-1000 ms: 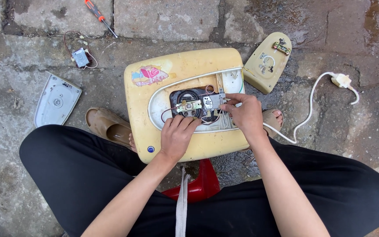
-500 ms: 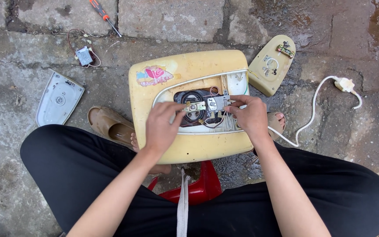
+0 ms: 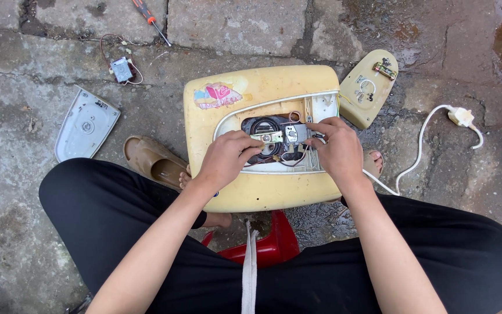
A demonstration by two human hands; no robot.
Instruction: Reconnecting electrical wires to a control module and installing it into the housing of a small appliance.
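Note:
A yellowed plastic appliance body [image 3: 251, 93] lies on the paving between my knees, its inner cavity exposed. Inside sits a dark round part with a metal bracket assembly [image 3: 280, 136] and thin wires. My left hand [image 3: 228, 157] pinches the left end of the metal bracket. My right hand [image 3: 332, 148] grips the right end of the same assembly with fingertips. A sticker [image 3: 217, 96] marks the body's top left.
A yellow cover piece [image 3: 367, 87] lies at the upper right, and a white cable with plug [image 3: 457, 116] trails right. A grey-white panel [image 3: 85, 125], a small wired module [image 3: 121, 68] and a screwdriver [image 3: 149, 20] lie left. Brown sandal [image 3: 152, 160] and red stool [image 3: 268, 247] sit below me.
My left hand has slid up from the lower rim onto the metal bracket. The right hand stays on the assembly; the view shifted slightly.

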